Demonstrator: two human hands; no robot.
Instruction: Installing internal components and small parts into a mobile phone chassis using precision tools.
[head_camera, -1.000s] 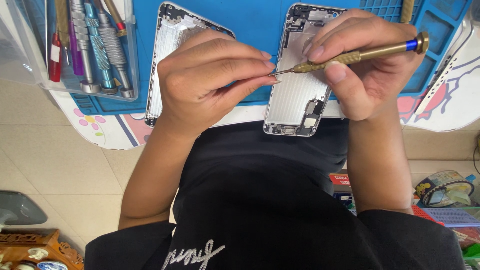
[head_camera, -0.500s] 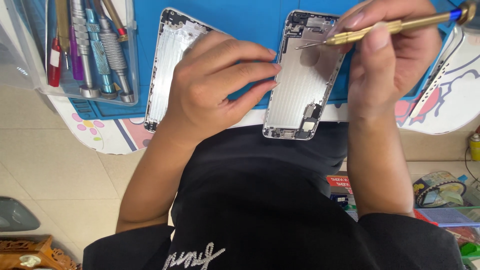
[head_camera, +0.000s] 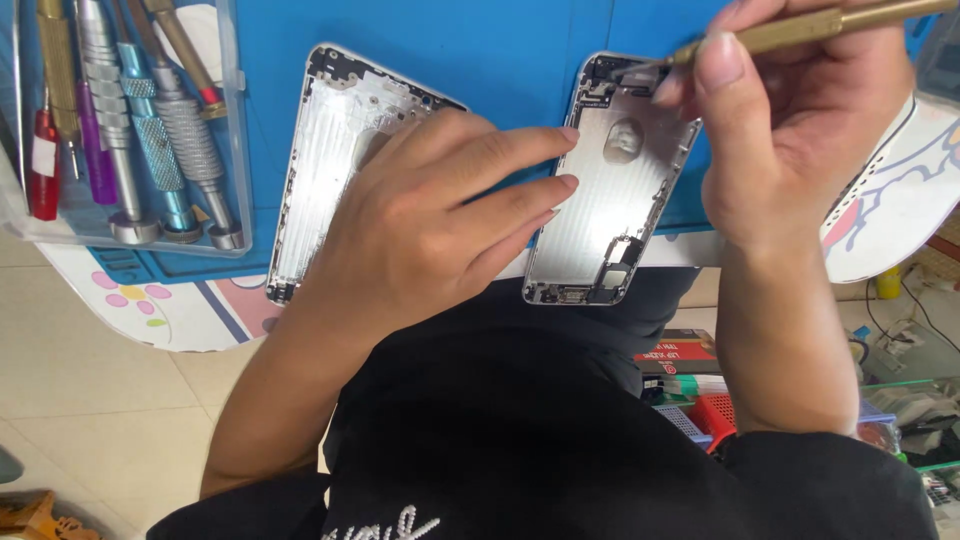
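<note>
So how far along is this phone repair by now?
Both silver phone housings, one on the left and one on the right, already lie stripped to bare shells on the blue mat. In hand: the right hand works a brass screwdriver at the right housing's top corner while the left hand steadies it. Small parts remain at both its ends.

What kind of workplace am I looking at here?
Most likely a phone repair bench: two bare metal phone housings lie on a blue work mat, a clear tray of precision screwdrivers sits alongside, and the right hand works a brass-handled screwdriver into one housing.
</note>
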